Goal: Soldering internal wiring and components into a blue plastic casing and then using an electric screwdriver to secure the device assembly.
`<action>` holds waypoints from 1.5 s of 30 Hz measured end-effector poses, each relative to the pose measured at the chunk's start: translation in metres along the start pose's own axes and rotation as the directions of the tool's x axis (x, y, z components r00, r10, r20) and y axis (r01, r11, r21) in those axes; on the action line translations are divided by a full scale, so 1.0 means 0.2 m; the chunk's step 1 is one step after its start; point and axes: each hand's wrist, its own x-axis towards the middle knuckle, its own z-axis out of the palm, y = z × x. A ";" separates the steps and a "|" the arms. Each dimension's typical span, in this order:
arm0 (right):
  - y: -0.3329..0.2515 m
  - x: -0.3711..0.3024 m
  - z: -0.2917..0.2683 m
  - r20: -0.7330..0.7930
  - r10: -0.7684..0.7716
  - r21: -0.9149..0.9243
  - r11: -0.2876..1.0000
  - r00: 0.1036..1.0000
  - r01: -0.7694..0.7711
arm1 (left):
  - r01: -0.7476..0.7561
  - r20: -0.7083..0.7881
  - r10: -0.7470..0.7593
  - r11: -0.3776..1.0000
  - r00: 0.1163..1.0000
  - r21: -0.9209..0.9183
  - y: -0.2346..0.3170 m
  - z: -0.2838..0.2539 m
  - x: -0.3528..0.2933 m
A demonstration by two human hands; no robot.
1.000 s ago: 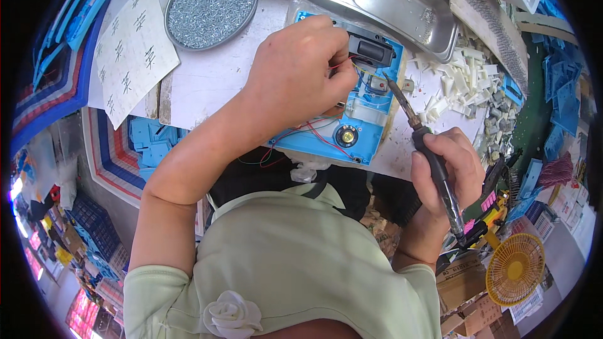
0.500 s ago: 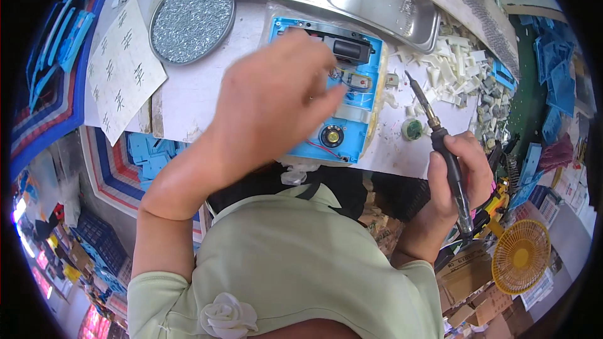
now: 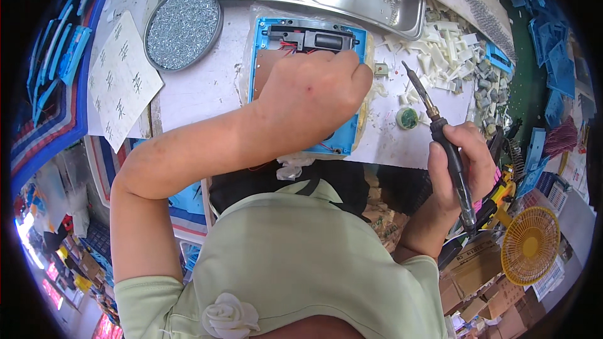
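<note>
While the right hand (image 3: 468,166) closes around the black handle of a soldering iron (image 3: 453,163), slim metal tip angled up and left, the left hand (image 3: 317,97) curls palm-down over an open blue plastic casing (image 3: 347,138); fingertips hidden, cannot tell whether they pinch anything. Casing lies on the pale table (image 3: 195,94), containing a flat brown board (image 3: 266,66) and a black oblong module (image 3: 330,41) beside thin red wires (image 3: 287,44). Near the iron: small round tub (image 3: 407,118), green contents. Beyond: loose heap of angular white plastic pieces (image 3: 443,53). Farther out: shiny steel tray (image 3: 352,6), rounded compartments, small metallic bits scattered inside; round grey dish (image 3: 220,22), full of short silvery pins (image 3: 181,28).
</note>
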 end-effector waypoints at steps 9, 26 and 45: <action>0.00 0.01 -0.01 -0.027 -0.006 0.005 1.000 1.000 0.006 | -0.106 -0.033 0.108 0.993 0.994 0.051 -0.05 0.02 -0.03; -0.07 -0.01 0.25 -0.020 0.439 0.273 0.867 0.898 -0.418 | 0.135 0.082 -0.108 0.831 0.991 -0.540 -0.13 -0.04 -0.17; -0.01 0.04 0.54 -0.078 0.253 0.225 0.947 0.964 -0.230 | 0.400 0.255 -0.311 0.646 0.916 -0.651 -0.10 -0.09 -0.12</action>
